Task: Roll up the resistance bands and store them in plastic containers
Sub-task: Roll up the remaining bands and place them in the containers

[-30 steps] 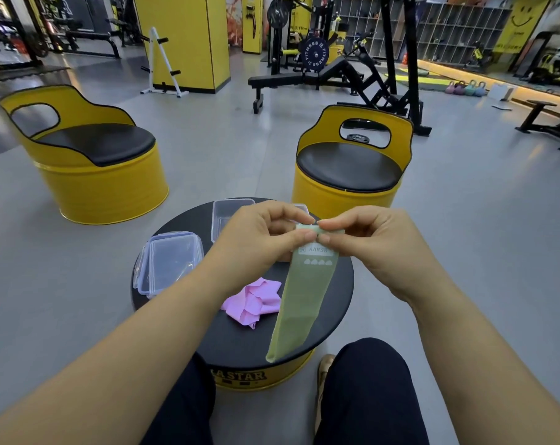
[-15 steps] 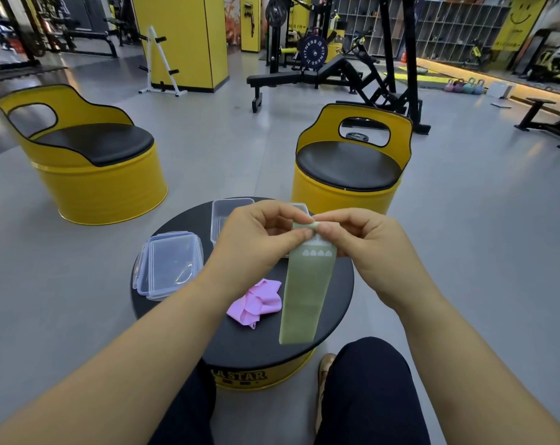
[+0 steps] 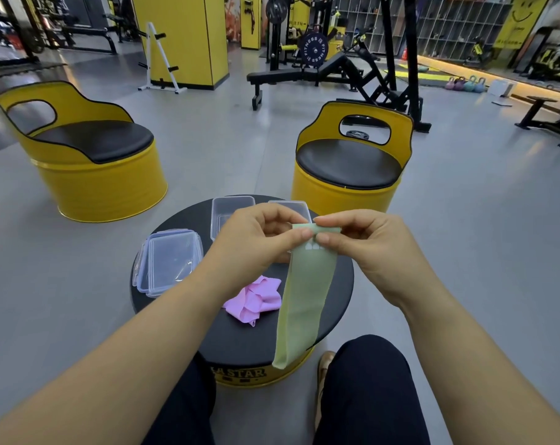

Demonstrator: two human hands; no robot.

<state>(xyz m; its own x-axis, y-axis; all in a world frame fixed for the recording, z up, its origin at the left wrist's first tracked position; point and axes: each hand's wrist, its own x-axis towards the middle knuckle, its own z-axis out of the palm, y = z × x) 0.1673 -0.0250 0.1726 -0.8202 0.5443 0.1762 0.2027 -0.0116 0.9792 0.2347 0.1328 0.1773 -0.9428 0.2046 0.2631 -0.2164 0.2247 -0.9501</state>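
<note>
A pale green resistance band (image 3: 304, 297) hangs from both my hands above the round black table (image 3: 336, 303). My left hand (image 3: 256, 242) and my right hand (image 3: 365, 242) pinch its rolled top edge between thumbs and fingertips. Its lower end dangles past the table's front rim. A crumpled pink band (image 3: 254, 300) lies on the table under my left forearm. Two open clear plastic containers (image 3: 227, 210) stand at the table's far side, partly hidden by my hands. Stacked clear lids (image 3: 169, 261) lie on the left of the table.
The table is a yellow drum with a black top, between my knees. Two yellow barrel seats stand beyond it, one far left (image 3: 89, 155) and one straight ahead (image 3: 349, 165). Grey gym floor and a weight bench (image 3: 304, 75) lie farther back.
My fingers have turned the band's top edge over, so the printed label has nearly vanished into the roll. The hanging part has swung a little.
</note>
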